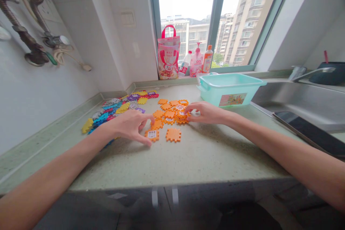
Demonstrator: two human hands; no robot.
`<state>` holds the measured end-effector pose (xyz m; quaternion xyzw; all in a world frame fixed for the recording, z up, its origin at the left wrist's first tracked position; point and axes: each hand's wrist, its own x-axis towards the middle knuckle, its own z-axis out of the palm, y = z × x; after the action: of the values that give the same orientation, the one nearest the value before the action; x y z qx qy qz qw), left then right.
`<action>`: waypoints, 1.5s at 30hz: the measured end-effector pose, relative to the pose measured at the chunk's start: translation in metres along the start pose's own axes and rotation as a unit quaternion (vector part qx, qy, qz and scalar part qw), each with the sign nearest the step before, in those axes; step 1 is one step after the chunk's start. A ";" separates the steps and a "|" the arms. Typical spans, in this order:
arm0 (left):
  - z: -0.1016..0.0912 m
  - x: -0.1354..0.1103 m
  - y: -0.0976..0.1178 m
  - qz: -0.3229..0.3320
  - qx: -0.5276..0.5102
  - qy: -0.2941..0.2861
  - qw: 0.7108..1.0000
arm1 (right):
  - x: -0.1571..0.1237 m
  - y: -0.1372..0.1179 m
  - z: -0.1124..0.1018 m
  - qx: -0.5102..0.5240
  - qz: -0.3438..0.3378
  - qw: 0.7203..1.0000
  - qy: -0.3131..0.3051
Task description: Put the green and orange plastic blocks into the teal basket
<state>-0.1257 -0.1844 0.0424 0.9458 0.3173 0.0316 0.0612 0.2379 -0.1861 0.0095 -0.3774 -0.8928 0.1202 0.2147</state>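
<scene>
Both hands work over a spread of orange tiles (172, 113) laid flat near the middle of the counter (188, 158), a group set apart from the mixed heap (118, 109) of blue, yellow, purple and red tiles pushed toward the left wall; the split by colour looks deliberate, since the orange ones lie in one layer where each can be seen and reached. The left hand (129, 125) hovers low with its fingers loosely spread and curled, thumb and forefinger narrowing on a single labelled tile (152, 134) at the near edge of the group; the fingertips touch or nearly touch it, and it lies flat on the counter, not lifted. Just beside it lies a plain tile (173, 134), free of both hands. The right hand (206, 112) rests at the right edge of the group, its fingers drawn close together on a tile there (whether it pinches the piece or only presses on it I cannot tell). A mint tub (229, 90) stands open just behind that hand, near enough to take pieces without a long reach. Further off are a red bag (168, 57) and bottles (198, 61) on the sill, a sink (296, 100) to the right, and a dark phone (309, 131) on its rim.
</scene>
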 end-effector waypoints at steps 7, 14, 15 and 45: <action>0.002 -0.001 0.009 0.018 -0.023 -0.004 1.000 | -0.003 -0.008 -0.002 0.006 -0.015 1.000 -0.021; -0.001 -0.002 0.012 -0.015 -0.001 -0.021 1.000 | -0.004 -0.014 -0.001 0.006 -0.037 0.999 -0.024; -0.002 -0.002 0.011 -0.019 0.006 -0.020 1.000 | -0.004 -0.014 0.000 0.003 -0.040 0.999 -0.022; 0.014 0.012 -0.004 -0.100 0.022 0.081 0.991 | -0.006 -0.022 -0.002 -0.068 -0.005 0.994 0.088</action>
<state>-0.1169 -0.1750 0.0280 0.9048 0.4147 0.0952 0.0173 0.2287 -0.2054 0.0173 -0.3959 -0.8782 0.0244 0.2673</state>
